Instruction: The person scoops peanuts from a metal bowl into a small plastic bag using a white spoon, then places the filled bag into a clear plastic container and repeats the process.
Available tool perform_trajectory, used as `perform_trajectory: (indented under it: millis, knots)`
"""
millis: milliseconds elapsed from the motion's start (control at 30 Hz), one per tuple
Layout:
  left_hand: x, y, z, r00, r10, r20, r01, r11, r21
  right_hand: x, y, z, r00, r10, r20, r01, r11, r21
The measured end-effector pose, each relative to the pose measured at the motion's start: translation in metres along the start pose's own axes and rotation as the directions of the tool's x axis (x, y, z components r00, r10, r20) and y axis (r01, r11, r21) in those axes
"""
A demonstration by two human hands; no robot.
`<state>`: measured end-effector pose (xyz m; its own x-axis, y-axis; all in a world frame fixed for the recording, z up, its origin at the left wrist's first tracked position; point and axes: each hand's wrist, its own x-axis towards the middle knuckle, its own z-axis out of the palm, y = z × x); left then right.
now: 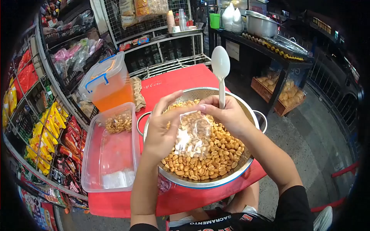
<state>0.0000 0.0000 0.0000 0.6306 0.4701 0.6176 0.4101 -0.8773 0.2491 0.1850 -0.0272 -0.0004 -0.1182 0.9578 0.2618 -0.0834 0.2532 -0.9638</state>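
A small clear plastic bag [193, 134] hangs over a metal basin [248, 154] filled with loose peanuts [210, 166]. What lies inside the bag is hard to tell, as peanuts show through the shiny film. My left hand [162, 125] is at the bag's upper left edge, index finger stretched along the top and the other fingers raised. Thumb and index finger of my right hand [227, 115] pinch the bag's top corner. The same hand also holds a white plastic spoon [221, 65] upright, bowl up.
On the red table [177, 77], a clear plastic tub [86, 161] holds packed peanuts [118, 123] and a stack of clear bags [118, 179]. Behind it stands a lidded container [106, 82] with orange contents. Snack racks [46, 131] line the left; a dark table [266, 50] carries a pot [261, 25].
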Motion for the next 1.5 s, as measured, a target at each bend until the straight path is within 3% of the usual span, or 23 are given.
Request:
perform_trajectory:
  millis: [33, 67, 200, 267, 367, 500, 567, 667, 900, 967, 1033, 1100, 1167, 1233, 1300, 1367, 1500]
  knots:
    - [0.002, 0.004, 0.004, 0.969, -0.2, -0.145, 0.125, 0.902, -0.412, -0.001, 0.001, 0.0, 1.0, -0.018, -0.024, 0.018, 1.0, -0.016]
    - [0.002, 0.006, 0.006, 0.883, -0.431, -0.186, 0.147, 0.631, -0.762, -0.002, 0.001, 0.001, 0.998, -0.035, -0.047, 0.034, 0.999, -0.032]
    - [0.001, 0.005, 0.004, 0.893, -0.43, -0.13, 0.179, 0.605, -0.776, 0.002, 0.003, 0.003, 0.989, -0.142, -0.049, 0.14, 0.989, -0.045]
    - [0.0, 0.005, 0.006, 0.924, -0.383, -0.026, 0.295, 0.753, -0.588, 0.003, 0.004, 0.003, 0.992, -0.121, -0.034, 0.121, 0.993, -0.013]
    - [-0.001, -0.002, 0.01, 0.937, -0.347, 0.048, 0.29, 0.692, -0.661, 0.003, 0.006, 0.003, 0.991, -0.136, 0.005, 0.136, 0.989, -0.059]
    - [-0.004, -0.008, 0.013, 0.927, -0.376, 0.01, 0.281, 0.674, -0.683, 0.003, 0.007, 0.004, 0.992, -0.12, 0.044, 0.123, 0.99, -0.067]
    - [-0.004, -0.005, 0.008, 0.95, -0.309, -0.046, 0.242, 0.82, -0.518, 0.003, 0.006, 0.005, 0.99, -0.127, 0.058, 0.131, 0.99, -0.06]
    - [-0.003, 0.0, 0.005, 0.958, -0.286, -0.028, 0.243, 0.856, -0.456, 0.002, 0.005, 0.004, 0.99, -0.107, 0.094, 0.115, 0.989, -0.093]
    - [-0.005, -0.004, 0.011, 0.941, -0.334, -0.05, 0.268, 0.829, -0.491, 0.002, 0.008, 0.001, 0.991, -0.107, 0.08, 0.113, 0.991, -0.071]
    - [-0.004, -0.007, 0.011, 0.908, -0.419, 0.03, 0.337, 0.683, -0.648, 0.003, 0.005, 0.002, 0.988, -0.141, 0.067, 0.146, 0.987, -0.072]
    - [-0.004, -0.01, 0.01, 0.919, -0.394, 0.036, 0.32, 0.688, -0.651, 0.004, 0.008, 0.002, 0.99, -0.128, 0.056, 0.132, 0.989, -0.074]
    - [-0.004, -0.011, 0.011, 0.903, -0.423, 0.079, 0.333, 0.57, -0.751, 0.005, 0.009, 0.003, 0.986, -0.159, 0.048, 0.162, 0.984, -0.071]
    - [-0.004, -0.011, 0.011, 0.89, -0.445, 0.1, 0.366, 0.568, -0.737, 0.004, 0.007, 0.002, 0.988, -0.143, 0.051, 0.146, 0.986, -0.081]
    - [-0.004, -0.014, 0.014, 0.896, -0.443, 0.036, 0.358, 0.67, -0.651, 0.003, 0.006, 0.001, 0.983, -0.158, 0.092, 0.17, 0.974, -0.147]
    - [-0.004, -0.014, 0.014, 0.889, -0.449, 0.089, 0.392, 0.645, -0.657, 0.003, 0.005, 0.002, 0.979, -0.164, 0.117, 0.176, 0.979, -0.106]
    - [-0.005, -0.013, 0.015, 0.93, -0.368, -0.02, 0.308, 0.806, -0.505, 0.002, 0.006, 0.003, 0.986, -0.155, 0.06, 0.162, 0.976, -0.144]
    - [-0.007, -0.014, 0.016, 0.932, -0.363, 0.0, 0.274, 0.704, -0.655, 0.001, 0.004, 0.004, 0.989, -0.133, 0.059, 0.142, 0.976, -0.165]
